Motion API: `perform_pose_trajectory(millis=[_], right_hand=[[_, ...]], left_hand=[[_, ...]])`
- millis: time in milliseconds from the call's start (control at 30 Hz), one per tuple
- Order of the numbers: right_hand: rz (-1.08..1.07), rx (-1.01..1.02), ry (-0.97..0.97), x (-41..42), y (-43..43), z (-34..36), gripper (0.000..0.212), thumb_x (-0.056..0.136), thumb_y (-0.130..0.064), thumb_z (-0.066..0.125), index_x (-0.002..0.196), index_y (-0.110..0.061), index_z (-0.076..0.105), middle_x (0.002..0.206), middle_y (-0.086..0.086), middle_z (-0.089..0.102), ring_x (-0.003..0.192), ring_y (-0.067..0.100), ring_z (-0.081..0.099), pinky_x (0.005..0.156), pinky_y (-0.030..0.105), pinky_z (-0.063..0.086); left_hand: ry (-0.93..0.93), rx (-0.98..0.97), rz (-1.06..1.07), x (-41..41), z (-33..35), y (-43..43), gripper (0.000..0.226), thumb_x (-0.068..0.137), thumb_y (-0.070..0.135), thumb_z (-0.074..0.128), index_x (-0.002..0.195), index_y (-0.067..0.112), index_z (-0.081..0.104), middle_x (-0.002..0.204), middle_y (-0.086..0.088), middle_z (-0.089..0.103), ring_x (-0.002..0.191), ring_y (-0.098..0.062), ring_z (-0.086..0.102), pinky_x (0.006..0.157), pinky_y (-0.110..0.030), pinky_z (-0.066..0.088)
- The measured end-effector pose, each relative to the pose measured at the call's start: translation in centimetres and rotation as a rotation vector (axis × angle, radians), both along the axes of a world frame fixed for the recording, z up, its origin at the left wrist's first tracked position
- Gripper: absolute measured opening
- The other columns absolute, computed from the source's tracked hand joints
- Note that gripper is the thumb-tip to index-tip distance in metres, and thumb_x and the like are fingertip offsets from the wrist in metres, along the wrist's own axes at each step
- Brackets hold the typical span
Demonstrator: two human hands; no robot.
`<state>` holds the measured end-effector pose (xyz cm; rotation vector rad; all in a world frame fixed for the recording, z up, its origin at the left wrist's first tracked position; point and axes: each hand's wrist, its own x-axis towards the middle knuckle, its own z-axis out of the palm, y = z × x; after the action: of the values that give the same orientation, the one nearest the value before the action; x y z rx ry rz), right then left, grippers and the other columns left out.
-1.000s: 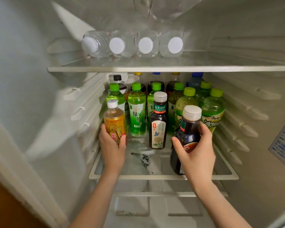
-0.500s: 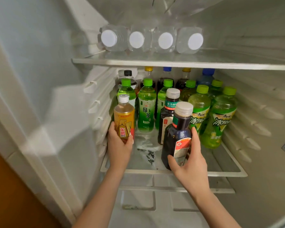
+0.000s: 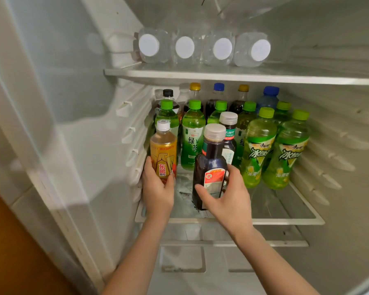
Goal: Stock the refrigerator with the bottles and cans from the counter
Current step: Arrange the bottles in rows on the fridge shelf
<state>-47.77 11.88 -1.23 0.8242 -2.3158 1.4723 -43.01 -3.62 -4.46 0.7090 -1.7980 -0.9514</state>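
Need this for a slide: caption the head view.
Left hand grips an orange bottle, right hand a dark bottle, at the crowded fridge shelf.

We look into an open refrigerator (image 3: pixel 83 103). At the near left of its glass middle shelf (image 3: pixel 285 221), the left hand (image 3: pixel 158 192) grips a yellow bottle (image 3: pixel 163 154) with a white cap, upright beside the left wall. Just right of it, the right hand (image 3: pixel 228 201) holds a dark bottle (image 3: pixel 211 162) with a red label. Behind them we see rows of green tea bottles (image 3: pixel 192 137), with darker drinks at the far back. On the upper shelf (image 3: pixel 243 76), four clear water bottles (image 3: pixel 184 47) lie on their sides, white caps facing us.
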Motion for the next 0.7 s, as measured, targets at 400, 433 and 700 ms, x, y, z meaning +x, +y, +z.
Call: perform_pose_trajectory(millis=[400,433,700], right_hand=[[0.366,0.317,0.285,-3.6,0.2,12.6,0.035,0.092,-0.021,0.057,0.128,-0.021,0.058,0.127,-0.004,0.060,0.117,0.010,0.052,0.098,0.023,0.041],[0.375,0.340,0.301,-3.9,0.3,12.8,0.035,0.092,-0.022,0.058,0.126,-0.021,0.059,0.124,-0.004,0.062,0.115,0.010,0.054,0.096,0.022,0.041],[0.065,0.437,0.534,-3.5,-0.3,13.4,0.038,0.075,-0.057,0.063,0.087,-0.021,0.060,0.082,-0.004,0.053,0.071,0.013,0.050,0.055,0.026,0.036]], left_hand=[[-0.036,0.027,0.040,-0.1,0.3,0.2,0.072,0.084,0.021,0.067,0.145,0.015,0.029,0.139,-0.007,0.046,0.124,-0.024,0.047,0.099,-0.038,0.044],[-0.036,0.033,0.039,-0.1,0.3,0.2,0.072,0.084,0.020,0.067,0.145,0.016,0.029,0.140,-0.007,0.045,0.125,-0.024,0.047,0.099,-0.037,0.043],[-0.044,0.050,0.016,0.1,0.3,0.1,0.074,0.084,0.018,0.067,0.146,0.018,0.026,0.141,-0.006,0.043,0.126,-0.025,0.046,0.102,-0.045,0.044]])
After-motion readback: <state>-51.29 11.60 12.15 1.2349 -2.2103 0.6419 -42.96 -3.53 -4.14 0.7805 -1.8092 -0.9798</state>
